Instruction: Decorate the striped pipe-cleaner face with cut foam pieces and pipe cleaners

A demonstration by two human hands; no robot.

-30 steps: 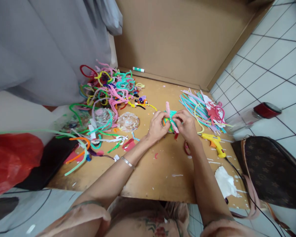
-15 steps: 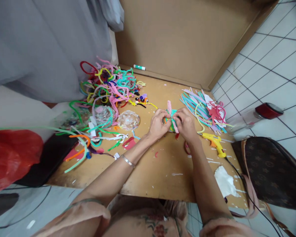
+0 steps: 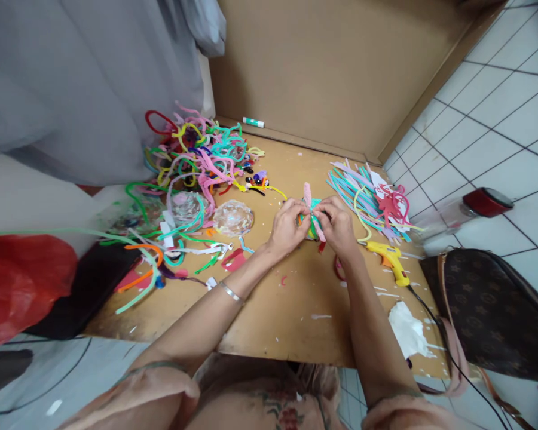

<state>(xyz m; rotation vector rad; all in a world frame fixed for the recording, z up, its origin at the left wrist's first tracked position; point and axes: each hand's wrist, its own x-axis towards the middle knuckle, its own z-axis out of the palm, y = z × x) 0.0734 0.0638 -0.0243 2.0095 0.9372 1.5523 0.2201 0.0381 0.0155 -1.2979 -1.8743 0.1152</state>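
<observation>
Over the middle of the table, my left hand [image 3: 289,222] and my right hand [image 3: 337,222] pinch together on a small pipe cleaner craft [image 3: 314,230]. It shows turquoise, green, yellow and orange, and a pink fuzzy strip [image 3: 308,192] runs across it, sticking up past my fingertips. Thumbs and forefingers of both hands meet close to each other at its centre, where the exact grip is too small to make out. A dark red bit [image 3: 321,246] pokes out beneath, beside my right hand.
Heaped pipe cleaners [image 3: 206,155] and clear round plastic pieces [image 3: 234,218] lie left. Right are a pipe cleaner bundle [image 3: 356,197], a yellow glue gun [image 3: 389,258] with its cord, white paper [image 3: 407,331], a brown bag [image 3: 493,316] and a red-lidded bottle [image 3: 486,200]. A glue stick [image 3: 253,122] lies behind.
Both hands stay pinched at the same spot on the craft, with only slight finger movement. Nothing else on the table has visibly moved.
</observation>
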